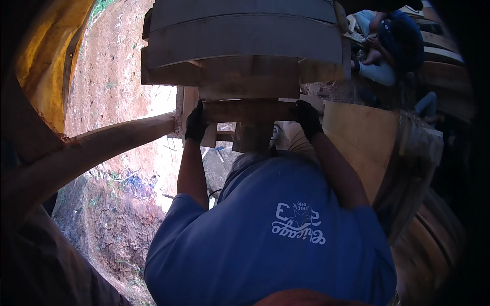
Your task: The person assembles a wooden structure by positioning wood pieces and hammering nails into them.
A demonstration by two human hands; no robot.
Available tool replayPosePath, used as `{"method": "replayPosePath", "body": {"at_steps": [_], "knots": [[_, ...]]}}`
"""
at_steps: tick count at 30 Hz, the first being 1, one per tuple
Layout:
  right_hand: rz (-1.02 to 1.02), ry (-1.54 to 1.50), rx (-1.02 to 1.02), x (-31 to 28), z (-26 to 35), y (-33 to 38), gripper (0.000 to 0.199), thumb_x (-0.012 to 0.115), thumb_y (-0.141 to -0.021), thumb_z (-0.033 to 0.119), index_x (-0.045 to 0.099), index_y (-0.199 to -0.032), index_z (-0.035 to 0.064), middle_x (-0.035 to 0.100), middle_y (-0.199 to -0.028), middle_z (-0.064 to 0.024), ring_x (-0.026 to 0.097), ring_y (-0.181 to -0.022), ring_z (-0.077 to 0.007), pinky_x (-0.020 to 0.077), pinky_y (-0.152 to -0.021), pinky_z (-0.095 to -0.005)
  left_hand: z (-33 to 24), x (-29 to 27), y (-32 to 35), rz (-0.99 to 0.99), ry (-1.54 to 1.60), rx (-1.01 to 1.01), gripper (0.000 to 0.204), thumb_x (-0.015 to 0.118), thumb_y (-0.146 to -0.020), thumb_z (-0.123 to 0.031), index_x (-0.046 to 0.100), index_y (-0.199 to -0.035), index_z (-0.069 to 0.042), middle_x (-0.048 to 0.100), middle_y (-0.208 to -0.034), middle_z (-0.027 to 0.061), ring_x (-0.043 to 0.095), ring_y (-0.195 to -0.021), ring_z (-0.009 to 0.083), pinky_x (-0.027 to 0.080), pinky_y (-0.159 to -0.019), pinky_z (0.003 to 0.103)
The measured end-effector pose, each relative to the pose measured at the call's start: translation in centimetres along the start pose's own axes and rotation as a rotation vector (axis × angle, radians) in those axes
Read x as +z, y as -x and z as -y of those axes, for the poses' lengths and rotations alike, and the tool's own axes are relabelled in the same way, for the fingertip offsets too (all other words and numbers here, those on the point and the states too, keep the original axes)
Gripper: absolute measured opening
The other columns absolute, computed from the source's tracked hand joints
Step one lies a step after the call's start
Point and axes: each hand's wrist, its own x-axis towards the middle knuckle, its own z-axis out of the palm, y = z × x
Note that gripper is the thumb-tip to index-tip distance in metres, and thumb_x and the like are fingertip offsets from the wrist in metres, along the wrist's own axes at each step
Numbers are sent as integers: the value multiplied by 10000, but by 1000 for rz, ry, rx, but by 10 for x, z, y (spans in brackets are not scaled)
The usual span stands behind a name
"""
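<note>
Both ends of a short wooden plank [247,111] are held, by gloved left hand [195,123] and gloved right hand [309,120], nearer the torso than the layered boards [245,43]; even grip should keep it level.

Right dim | ground [109,71] at left — glaring, overexposed | edges — black, bowed

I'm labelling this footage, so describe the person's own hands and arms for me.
The left hand and right hand each wear a dark, close-fitting glove that ends about the wrist; its fabric and any markings are too dark to make out. The forearms are bare up to short, loose blue cloth sleeves. No cables show on either arm.
</note>
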Motion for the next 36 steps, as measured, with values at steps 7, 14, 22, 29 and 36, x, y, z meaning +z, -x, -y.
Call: {"method": "replayPosePath", "body": {"at_steps": [7,14,22,29,36], "knots": [[31,-238,225,-11,19,7,422,668,-1053,244,629,-1427,53,744,-1230,-109,730,-1072,-193,601,-860,-366,3,10,-2,-53,82,-55,936,773,-851,110,376,-1663,-129,526,-1577,152,568,-1394,299,543,-1107,384],[-11,-532,401,-13,40,15,335,589,-1083,267,657,-1390,152,748,-1221,-33,717,-1057,-158,559,-825,-344,0,13,-3,-107,366,-53,723,671,-929,109,498,-1596,-109,540,-1578,123,556,-1421,275,516,-1146,375],[-58,-467,408,-6,48,17,397,794,-963,189,694,-1347,169,731,-1209,-3,689,-1044,-127,562,-803,-343,18,18,-4,-107,272,-11,605,630,-975,52,553,-1556,-100,559,-1569,143,560,-1429,285,474,-1193,391],[-33,-550,320,-7,38,20,391,776,-983,174,690,-1361,121,725,-1240,-34,698,-1058,-148,599,-810,-344,8,9,0,-62,187,-66,617,571,-1041,-4,429,-1632,-106,568,-1517,135,613,-1316,295,572,-1056,406],[-1,-347,270,-8,21,14,378,680,-1038,355,678,-1374,181,735,-1264,11,717,-1068,-134,528,-863,-359,8,10,-4,4,244,-162,790,609,-1024,45,266,-1702,-174,552,-1478,133,624,-1219,271,631,-924,422]]}}
